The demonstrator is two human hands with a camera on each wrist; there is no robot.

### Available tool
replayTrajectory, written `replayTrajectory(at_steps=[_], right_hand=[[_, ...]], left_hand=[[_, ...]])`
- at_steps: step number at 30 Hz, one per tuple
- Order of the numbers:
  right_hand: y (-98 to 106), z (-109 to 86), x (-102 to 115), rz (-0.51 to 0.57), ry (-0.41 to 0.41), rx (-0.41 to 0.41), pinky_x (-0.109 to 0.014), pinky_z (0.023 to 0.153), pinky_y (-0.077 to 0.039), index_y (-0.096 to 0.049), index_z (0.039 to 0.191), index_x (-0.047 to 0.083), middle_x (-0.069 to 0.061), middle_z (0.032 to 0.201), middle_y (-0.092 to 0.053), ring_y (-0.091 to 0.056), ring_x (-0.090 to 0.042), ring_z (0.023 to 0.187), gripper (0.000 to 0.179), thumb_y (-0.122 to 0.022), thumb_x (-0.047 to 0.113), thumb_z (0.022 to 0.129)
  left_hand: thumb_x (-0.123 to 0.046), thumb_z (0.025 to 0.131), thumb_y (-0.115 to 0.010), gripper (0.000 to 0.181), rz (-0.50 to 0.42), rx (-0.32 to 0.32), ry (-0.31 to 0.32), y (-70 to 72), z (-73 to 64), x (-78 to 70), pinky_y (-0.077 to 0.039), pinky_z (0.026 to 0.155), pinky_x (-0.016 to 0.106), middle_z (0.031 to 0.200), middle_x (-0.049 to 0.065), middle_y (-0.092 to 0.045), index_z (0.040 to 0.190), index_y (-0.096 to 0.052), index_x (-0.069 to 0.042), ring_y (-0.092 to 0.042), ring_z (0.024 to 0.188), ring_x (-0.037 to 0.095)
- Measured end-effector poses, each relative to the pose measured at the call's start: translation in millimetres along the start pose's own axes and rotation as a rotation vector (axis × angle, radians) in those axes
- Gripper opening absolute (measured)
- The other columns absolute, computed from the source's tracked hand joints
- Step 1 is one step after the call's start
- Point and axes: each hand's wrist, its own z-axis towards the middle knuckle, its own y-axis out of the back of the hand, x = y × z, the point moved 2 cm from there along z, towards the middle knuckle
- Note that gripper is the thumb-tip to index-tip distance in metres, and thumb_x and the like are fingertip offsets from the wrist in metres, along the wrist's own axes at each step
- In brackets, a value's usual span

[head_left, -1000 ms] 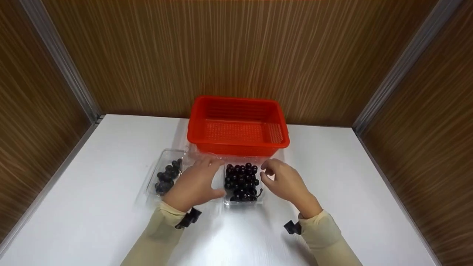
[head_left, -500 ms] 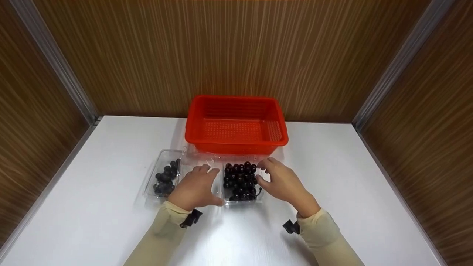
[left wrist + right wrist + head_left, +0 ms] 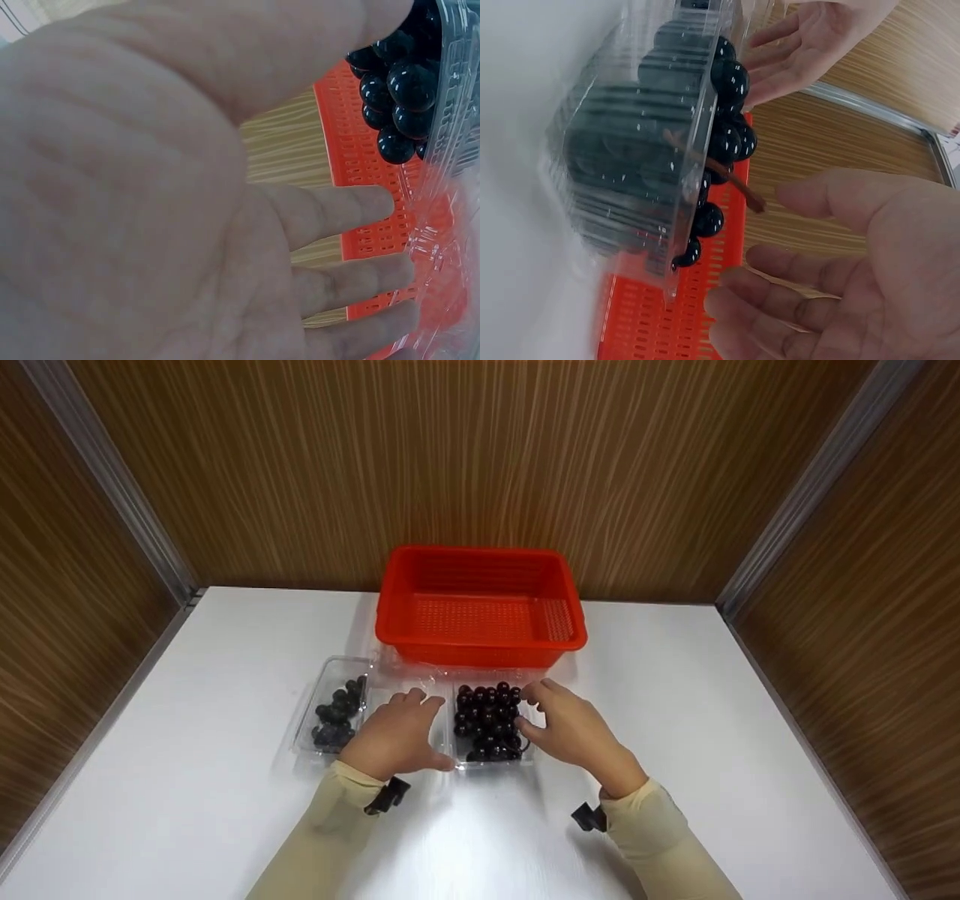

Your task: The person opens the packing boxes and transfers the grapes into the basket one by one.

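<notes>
A clear plastic clamshell box (image 3: 471,766) holds a bunch of dark, glossy grapes (image 3: 487,720), with a brown stem (image 3: 735,187) sticking out over its rim in the right wrist view. My left hand (image 3: 397,735) is spread just left of this box, its thumb near the front left corner and nothing in its grasp. On the other side, my right hand (image 3: 574,729) hovers with loosely bent fingers and thumb, the fingertips right beside the grapes and the stem. Nothing lies between those fingers in the right wrist view.
Behind the box stands a red plastic basket (image 3: 480,655) with a perforated bottom. A second clear box (image 3: 319,690) with fewer dark grapes lies to the left, partly behind my left hand. Wood-patterned panels (image 3: 480,457) enclose the white table (image 3: 187,780).
My right hand has moved slightly left, closer to the grapes. The left hand has dropped a little and stays spread. The boxes and the basket stand where they were.
</notes>
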Motion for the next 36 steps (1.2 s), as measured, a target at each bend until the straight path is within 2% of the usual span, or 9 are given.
replayTrajectory(at_steps=[5,10,14,19,22,29,36], right_hand=[[-3.7,1.4,5.7,-0.020,0.026,0.038,-0.045,0.080,-0.059,-0.067,0.123,0.007,-0.007,0.114,-0.067,-0.068,-0.026,0.097,0.034,-0.074,0.020,0.092],[-8.4,7.4,13.4,-0.072,0.065,0.093,-0.047,0.085,-0.058,-0.068,0.130,0.007,-0.010,0.115,-0.068,-0.068,-0.029,0.099,0.041,-0.077,0.022,0.092],[-12.5,13.5,17.7,-0.076,0.095,0.101,-0.047,0.090,-0.057,-0.070,0.123,0.005,-0.010,0.113,-0.069,-0.067,-0.029,0.101,0.036,-0.078,0.020,0.091],[-18.5,16.4,21.0,-0.071,0.110,0.136,-0.047,0.090,-0.056,-0.073,0.114,0.005,-0.009,0.106,-0.069,-0.065,-0.028,0.098,0.029,-0.078,0.019,0.089],[-21.3,18.7,22.6,-0.060,0.100,0.165,-0.047,0.089,-0.056,-0.074,0.111,0.007,-0.008,0.105,-0.068,-0.064,-0.028,0.098,0.028,-0.079,0.020,0.088],[-22.7,24.2,20.8,-0.025,0.053,0.248,-0.040,0.076,-0.052,-0.070,0.085,0.011,0.002,0.085,-0.058,-0.055,-0.020,0.080,0.016,-0.081,0.022,0.088],[-23.9,25.0,20.3,-0.037,0.015,0.260,-0.040,0.077,-0.053,-0.067,0.082,0.013,0.001,0.088,-0.056,-0.054,-0.020,0.079,0.012,-0.078,0.018,0.084]], left_hand=[[-0.044,0.074,-0.092,0.090,-0.009,0.018,-0.003,-1.2,1.6,-0.1,-0.048,0.104,0.055,0.141,0.023,-0.055,0.144,-0.055,-0.002,-0.054,0.125,0.045],[-0.044,0.074,-0.091,0.091,-0.017,0.028,-0.004,-3.1,4.1,-1.2,-0.047,0.106,0.055,0.143,0.023,-0.055,0.145,-0.054,-0.001,-0.053,0.128,0.045],[-0.043,0.073,-0.091,0.091,-0.025,0.032,0.005,-8.4,7.2,-0.8,-0.048,0.106,0.054,0.142,0.022,-0.056,0.145,-0.053,-0.001,-0.054,0.128,0.043],[-0.043,0.073,-0.092,0.092,-0.034,0.041,0.014,-15.7,9.6,-1.0,-0.048,0.107,0.053,0.142,0.021,-0.056,0.144,-0.053,0.000,-0.054,0.128,0.041],[-0.042,0.072,-0.093,0.093,-0.030,0.041,-0.006,-19.1,11.3,-1.7,-0.047,0.108,0.052,0.141,0.022,-0.057,0.144,-0.053,0.002,-0.055,0.129,0.041],[-0.041,0.072,-0.094,0.097,-0.011,0.029,-0.063,-22.6,14.6,0.0,-0.046,0.109,0.053,0.136,0.021,-0.061,0.151,-0.050,-0.003,-0.056,0.127,0.041],[-0.040,0.073,-0.093,0.094,-0.019,0.025,-0.070,-21.7,13.5,0.7,-0.048,0.106,0.054,0.136,0.020,-0.062,0.152,-0.052,-0.009,-0.058,0.125,0.041]])
